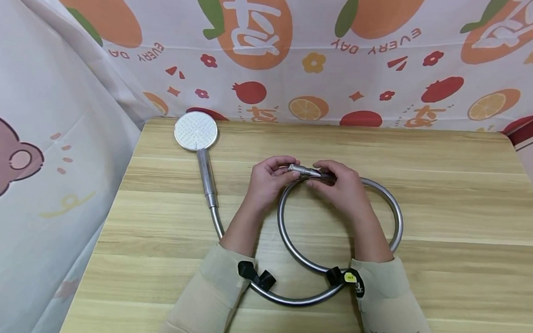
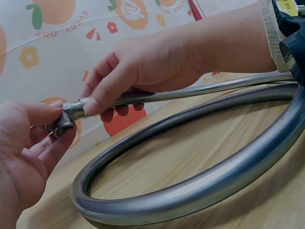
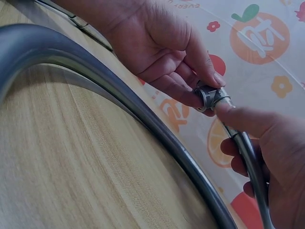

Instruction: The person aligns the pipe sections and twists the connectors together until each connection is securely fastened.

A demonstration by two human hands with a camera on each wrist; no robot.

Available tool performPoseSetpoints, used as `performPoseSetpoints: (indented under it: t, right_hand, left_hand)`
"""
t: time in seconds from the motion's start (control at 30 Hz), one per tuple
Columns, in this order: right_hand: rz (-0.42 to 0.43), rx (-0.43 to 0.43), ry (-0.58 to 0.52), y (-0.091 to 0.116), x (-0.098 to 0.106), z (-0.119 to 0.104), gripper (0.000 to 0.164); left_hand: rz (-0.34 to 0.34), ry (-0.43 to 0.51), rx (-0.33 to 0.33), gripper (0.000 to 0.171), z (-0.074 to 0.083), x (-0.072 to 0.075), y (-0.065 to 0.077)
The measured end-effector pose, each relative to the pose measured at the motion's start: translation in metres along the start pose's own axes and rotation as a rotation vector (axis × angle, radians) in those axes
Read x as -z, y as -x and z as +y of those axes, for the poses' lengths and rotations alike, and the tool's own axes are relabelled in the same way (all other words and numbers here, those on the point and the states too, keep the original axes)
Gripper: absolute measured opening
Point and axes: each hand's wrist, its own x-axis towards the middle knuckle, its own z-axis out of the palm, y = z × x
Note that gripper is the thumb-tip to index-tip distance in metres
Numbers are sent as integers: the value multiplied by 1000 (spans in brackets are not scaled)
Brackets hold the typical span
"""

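Observation:
My left hand [image 1: 265,183] pinches a small metal pipe fitting [image 2: 66,120] with a ridged, threaded side opening between thumb and fingers. My right hand [image 1: 344,185] grips the end of a silver shower hose [image 1: 398,215], thumb close against the fitting in the right wrist view. Hose end and fitting meet in line; how far they are joined is hidden by the fingers. From there the hose loops over the table under both forearms. Its other end runs to a handheld shower head [image 1: 196,130], which lies at the left with its round white face up.
A light wood-grain table [image 1: 466,199] carries everything. Behind it hangs a white cloth with fruit prints [image 1: 308,82], and another pale cloth [image 1: 55,174] hangs at the left. Black wrist straps with cameras [image 1: 256,275] sit on both sleeves, close to the hose.

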Motion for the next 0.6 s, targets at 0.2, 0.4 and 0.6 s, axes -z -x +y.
performPoseSetpoints:
  t: [0.2,0.4,0.6]
  right_hand:
    - [18,-28,-15,0,-1,2,30]
    - [2,-28,1,0,0,2,27]
    - [-6,-8,18,0,0,3,34]
  left_hand:
    - [0,-2,0,31,-1,0,0]
    - [6,-11,0,30,0,0,0]
    - [4,-11,-4,30,0,-1,0]
